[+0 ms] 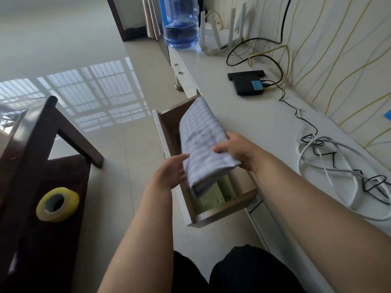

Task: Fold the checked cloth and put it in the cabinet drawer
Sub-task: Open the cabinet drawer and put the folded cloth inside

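A folded checked cloth point(203, 142), pale blue and white, hangs lengthwise over the open cabinet drawer point(169, 144), its far end near the drawer's back corner and its near fold above the drawer floor. A person's right hand point(234, 150) grasps the cloth's right edge, thumb on top and fingers curled beneath; the left hand point(172, 172) supports the near left side with fingers curved against the fabric, though whether they clasp it is hard to tell through the blur. The folding appears done, and the placing step is in hand. The next move likely calls for lowering the bundle flat inside the drawer walls, letting go, then pushing the drawer closed. Cables point(330, 163), a black box point(247, 85) and a water bottle point(181, 24) sit on the white cabinet top point(243, 119); a roll of yellow tape point(57, 204) rests on a dark wooden table point(31, 166) to the left.
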A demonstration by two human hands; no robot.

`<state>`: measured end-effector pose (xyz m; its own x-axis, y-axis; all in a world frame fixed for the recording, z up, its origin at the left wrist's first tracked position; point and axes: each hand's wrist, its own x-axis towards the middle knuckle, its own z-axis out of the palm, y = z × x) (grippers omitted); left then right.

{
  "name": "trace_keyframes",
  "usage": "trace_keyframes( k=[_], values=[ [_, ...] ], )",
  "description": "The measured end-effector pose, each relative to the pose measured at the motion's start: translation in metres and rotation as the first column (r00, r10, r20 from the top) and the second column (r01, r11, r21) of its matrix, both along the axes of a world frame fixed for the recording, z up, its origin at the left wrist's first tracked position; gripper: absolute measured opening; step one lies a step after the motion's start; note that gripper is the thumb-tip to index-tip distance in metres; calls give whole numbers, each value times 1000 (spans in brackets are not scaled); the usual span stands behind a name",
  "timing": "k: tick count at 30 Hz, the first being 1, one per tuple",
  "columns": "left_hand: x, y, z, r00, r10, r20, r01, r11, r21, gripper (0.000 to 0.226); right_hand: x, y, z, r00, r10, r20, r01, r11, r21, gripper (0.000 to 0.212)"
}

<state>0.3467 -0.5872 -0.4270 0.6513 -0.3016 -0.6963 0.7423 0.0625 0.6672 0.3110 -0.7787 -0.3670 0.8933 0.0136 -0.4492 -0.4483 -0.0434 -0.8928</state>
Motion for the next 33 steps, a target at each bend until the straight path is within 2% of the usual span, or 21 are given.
trace_keyframes(
  k=[1, 2, 4, 5, 7, 9, 10, 12, 14, 15, 17, 18, 19, 20, 21, 22, 23, 25, 27, 30, 33],
  values=[
    [4, -3, 1, 994, 27, 106, -45, 985, 169, 38, 5, 8, 6, 995, 90, 49, -75, 965, -249, 47],
    [6, -9, 3, 980, 36, 196, -81, 971, 227, 53, 7, 18, 7, 979, 193, 64, -139, 862, -488, 45],
    [6, -22, 7, 992, -19, 127, 8, 996, 90, 106, 3, 41, 1, 927, 372, -47, -254, 531, -808, 37],
    [4, -28, 7, 999, -32, 43, 32, 999, 4, 122, -3, 53, -5, 898, 422, -128, -292, 353, -889, 35],
    [-5, -33, 5, 999, 4, -36, -7, 997, -81, 118, -17, 73, -18, 830, 511, -225, -314, 93, -945, 34],
    [-7, -35, -4, 995, 98, -15, -99, 993, -64, 112, -25, 80, -27, 766, 592, -250, -289, -31, -957, 37],
    [-3, -34, -17, 991, 136, -3, -136, 991, 8, 124, -27, 78, -26, 743, 621, -250, -274, -59, -960, 39],
    [13, -32, -63, 981, 192, -2, -190, 974, 122, 131, -29, 72, -25, 703, 670, -238, -295, -30, -955, 43],
    [17, -32, -72, 957, 289, 29, -290, 944, 159, 98, -36, 64, -22, 686, 702, -191, -399, 143, -906, 44],
    [9, -33, -54, 943, 327, 67, -334, 930, 153, 78, -39, 60, -19, 684, 710, -167, -462, 244, -853, 43],
    [3, -38, -35, 928, 343, 143, -366, 910, 194, 59, -41, 49, -15, 697, 709, -105, -560, 447, -697, 41],
    [2, -41, -32, 926, 339, 167, -368, 908, 197, 58, -39, 41, -14, 747, 664, -34, -546, 583, -602, 38],
    [2, -43, -31, 924, 335, 186, -367, 912, 182, 60, -35, 31, -16, 829, 556, 65, -446, 726, -524, 34],
    [2, -46, -30, 922, 332, 200, -367, 912, 181, 62, -30, 17, -19, 902, 391, 183, -259, 829, -496, 28],
    [4, -48, -31, 919, 323, 224, -366, 911, 188, 63, -25, 0, -24, 932, 230, 281, -43, 838, -545, 25],
    [3, -50, -29, 918, 314, 242, -365, 908, 205, 61, -21, -20, -30, 934, 123, 335, 132, 754, -643, 25],
    [5, -52, -31, 915, 297, 273, -360, 907, 219, 58, -19, -41, -38, 941, 85, 328, 206, 625, -753, 29],
    [6, -58, -31, 914, 265, 308, -345, 907, 241, 54, -22, -76, -58, 989, 124, 75, 16, 420, -907, 45],
    [10, -65, -28, 919, 227, 323, -318, 911, 263, 54, -29, -90, -78, 980, 165, -108, -159, 340, -927, 53],
    [26, -77, -20, 922, 115, 369, -258, 894, 367, 58, -33, -88, -92, 982, 179, -54, -105, 291, -951, 53],
    [51, -89, -6, 906, -52, 420, -201, 820, 536, 54, -33, -89, -91, 984, 177, -36, -83, 263, -961, 54]
  ],
)
